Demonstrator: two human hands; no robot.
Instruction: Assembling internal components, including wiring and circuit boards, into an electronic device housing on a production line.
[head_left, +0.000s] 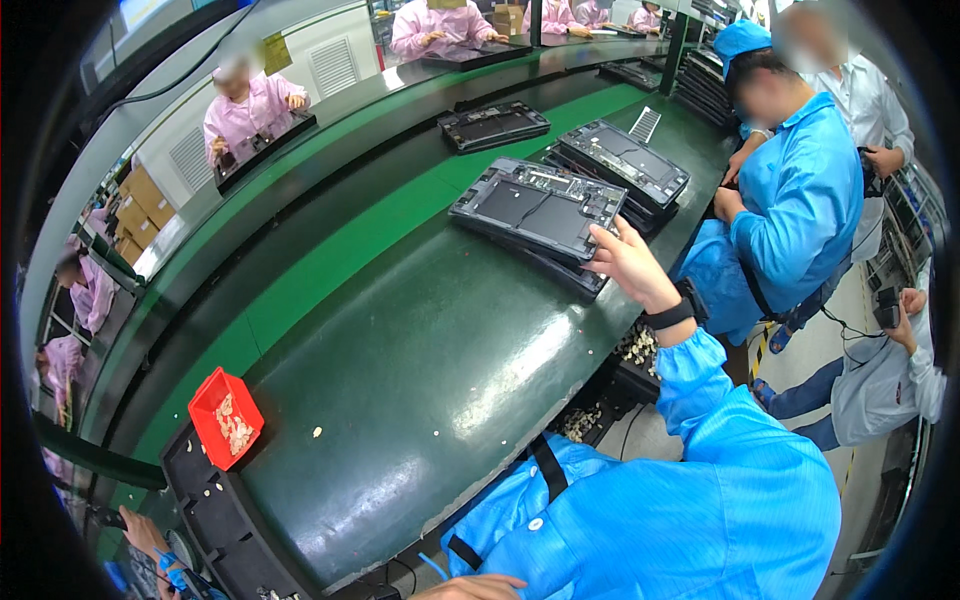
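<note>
While the dark green belt (pixel 400 340) runs bare beneath my arms, I see a red bin (pixel 226 417) of small pale parts far back from my fingers at the near-left edge, and a second stack of open device chassis (pixel 625 165) just beyond them. A seated co-worker in blue (pixel 790 200) crowds in close beside that stack. My right hand (pixel 625 265) has its fingers loosely spread, touching the near corner of the grey chassis (pixel 535 208) lying flat atop its stack, gripping nothing firmly. My left hand (pixel 470 587) barely shows at the bottom edge; I cannot tell its state.
</note>
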